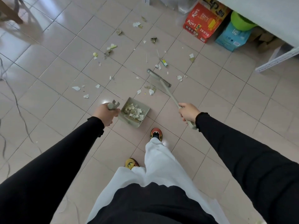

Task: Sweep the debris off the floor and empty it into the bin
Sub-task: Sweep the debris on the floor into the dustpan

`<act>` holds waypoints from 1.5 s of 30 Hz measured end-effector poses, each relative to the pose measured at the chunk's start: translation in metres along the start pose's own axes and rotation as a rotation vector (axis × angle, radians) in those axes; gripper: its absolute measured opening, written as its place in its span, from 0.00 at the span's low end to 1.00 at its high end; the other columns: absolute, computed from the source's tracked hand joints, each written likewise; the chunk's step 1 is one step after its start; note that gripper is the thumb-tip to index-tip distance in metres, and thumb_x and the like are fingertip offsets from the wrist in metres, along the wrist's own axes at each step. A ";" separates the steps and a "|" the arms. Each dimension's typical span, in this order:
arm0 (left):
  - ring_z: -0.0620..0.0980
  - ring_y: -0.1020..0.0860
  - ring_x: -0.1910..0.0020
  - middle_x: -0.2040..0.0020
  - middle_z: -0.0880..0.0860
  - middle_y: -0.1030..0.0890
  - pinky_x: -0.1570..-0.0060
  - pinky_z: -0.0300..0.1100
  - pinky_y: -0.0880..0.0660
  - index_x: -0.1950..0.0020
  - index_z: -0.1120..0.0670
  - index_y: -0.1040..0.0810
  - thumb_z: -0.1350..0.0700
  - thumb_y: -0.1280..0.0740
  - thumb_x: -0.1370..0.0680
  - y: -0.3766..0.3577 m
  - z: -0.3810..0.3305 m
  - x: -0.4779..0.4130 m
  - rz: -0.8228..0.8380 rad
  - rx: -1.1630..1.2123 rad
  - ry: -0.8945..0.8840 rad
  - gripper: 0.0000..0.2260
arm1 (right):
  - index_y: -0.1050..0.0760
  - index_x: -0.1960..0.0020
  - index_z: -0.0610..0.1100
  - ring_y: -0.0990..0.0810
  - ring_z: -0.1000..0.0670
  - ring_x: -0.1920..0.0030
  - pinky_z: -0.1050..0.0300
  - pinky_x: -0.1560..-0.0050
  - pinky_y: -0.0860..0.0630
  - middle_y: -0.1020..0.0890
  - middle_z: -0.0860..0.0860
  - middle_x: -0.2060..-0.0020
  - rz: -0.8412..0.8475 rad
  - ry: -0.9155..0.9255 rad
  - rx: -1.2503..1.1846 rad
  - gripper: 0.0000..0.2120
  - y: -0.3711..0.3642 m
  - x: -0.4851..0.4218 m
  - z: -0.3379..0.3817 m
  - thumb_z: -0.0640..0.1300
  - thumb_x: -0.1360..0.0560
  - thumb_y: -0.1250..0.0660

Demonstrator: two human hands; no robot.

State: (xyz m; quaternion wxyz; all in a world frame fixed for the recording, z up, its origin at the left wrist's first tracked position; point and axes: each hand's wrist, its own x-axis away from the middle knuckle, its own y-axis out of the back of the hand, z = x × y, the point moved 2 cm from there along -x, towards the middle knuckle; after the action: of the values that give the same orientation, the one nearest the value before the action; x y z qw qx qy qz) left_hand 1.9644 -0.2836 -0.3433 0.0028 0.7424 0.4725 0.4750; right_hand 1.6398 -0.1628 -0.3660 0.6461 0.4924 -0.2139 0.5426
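Fingers (pixel 111 116) of your left hand (pixel 104 114) are closed tight around the dustpan handle (pixel 113 105). Keep the dustpan (pixel 135 113) flat on the floor (pixel 56 75), its open lip toward the mess; it already holds some scraps. Your right hand (pixel 188 113) is wrapped around the broom (pixel 168 92) stick. Pull short, soft strokes toward the pan. Paper bits (pixel 111 46) lie all over the shiny tiles ahead. Far right, a red box (pixel 205 20) and a blue bag (pixel 231 38) sit under a white table (pixel 267 18). No bin shows.
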 end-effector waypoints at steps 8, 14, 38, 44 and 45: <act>0.50 0.31 0.72 0.50 0.60 0.17 0.70 0.39 0.32 0.43 0.61 0.23 0.55 0.34 0.20 -0.007 -0.064 -0.044 -0.004 0.000 0.043 0.11 | 0.33 0.25 0.45 0.25 0.49 0.66 0.54 0.62 0.22 0.22 0.44 0.56 0.203 -0.023 0.289 0.23 0.005 -0.039 0.031 0.35 0.19 0.46; 0.50 0.30 0.72 0.49 0.60 0.16 0.70 0.39 0.31 0.45 0.59 0.22 0.55 0.33 0.21 -0.010 -0.081 -0.048 -0.013 -0.026 0.061 0.09 | 0.31 0.26 0.54 0.32 0.53 0.72 0.62 0.76 0.34 0.26 0.49 0.63 0.319 -0.045 0.128 0.24 0.063 0.031 0.002 0.40 0.21 0.43; 0.51 0.29 0.71 0.50 0.63 0.16 0.72 0.40 0.31 0.53 0.52 0.22 0.53 0.32 0.22 -0.007 -0.105 -0.075 0.075 -0.124 -0.064 0.03 | 0.32 0.26 0.55 0.32 0.53 0.74 0.60 0.76 0.34 0.26 0.47 0.62 0.158 -0.092 -0.211 0.26 0.052 0.038 -0.007 0.40 0.23 0.40; 0.51 0.28 0.71 0.50 0.63 0.16 0.74 0.39 0.30 0.49 0.53 0.21 0.52 0.33 0.22 -0.027 -0.146 -0.087 0.134 -0.199 -0.140 0.06 | 0.34 0.24 0.52 0.32 0.52 0.74 0.60 0.78 0.34 0.27 0.47 0.63 -0.016 -0.090 -0.316 0.25 0.076 0.017 -0.008 0.40 0.21 0.41; 0.51 0.28 0.71 0.50 0.63 0.16 0.73 0.39 0.30 0.48 0.54 0.21 0.53 0.33 0.22 -0.034 -0.154 -0.088 0.148 -0.195 -0.148 0.06 | 0.34 0.24 0.51 0.32 0.52 0.74 0.60 0.78 0.34 0.27 0.47 0.64 -0.040 -0.090 -0.329 0.26 0.084 0.012 -0.008 0.39 0.21 0.41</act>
State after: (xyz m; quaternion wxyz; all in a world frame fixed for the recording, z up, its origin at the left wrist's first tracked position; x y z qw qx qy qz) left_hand 1.8226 -0.3957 -0.3360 0.0745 0.8043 0.3666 0.4616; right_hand 1.5647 -0.1557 -0.3253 0.7183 0.4082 -0.3187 0.4646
